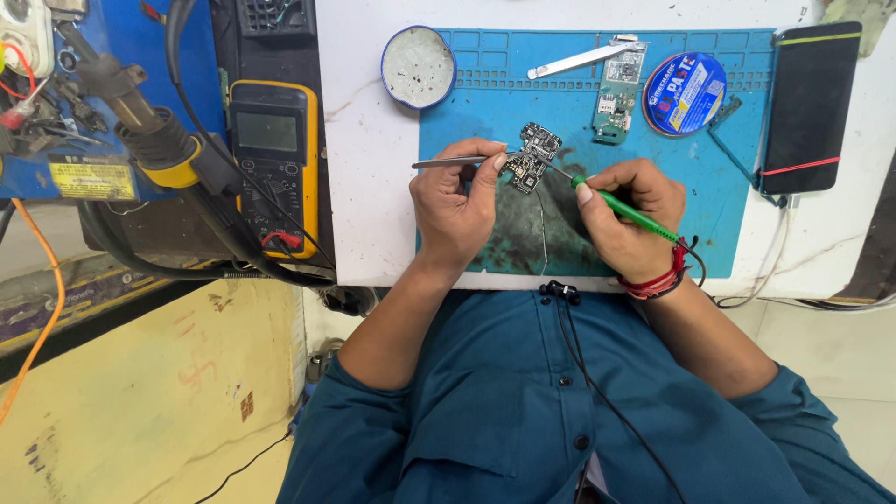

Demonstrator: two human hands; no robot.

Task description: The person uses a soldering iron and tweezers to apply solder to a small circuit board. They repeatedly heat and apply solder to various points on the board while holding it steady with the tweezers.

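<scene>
In the head view, the left hand [455,207] pinches thin metal tweezers [457,162] between thumb and fingers, closed tight around them, and their tip touches a small dark circuit board [532,157] with an irregular outline. The right hand [627,217] is wrapped closed around a slim green soldering iron [627,211], and its fine tip meets the board from about four o'clock. The board lies on a blue rubber mat [719,201], stained dark near the hands. At eleven o'clock from the board stands a round tin [418,66]; at two o'clock a round blue paste jar [684,94]. A yellow multimeter [274,163] lies far at nine o'clock.
</scene>
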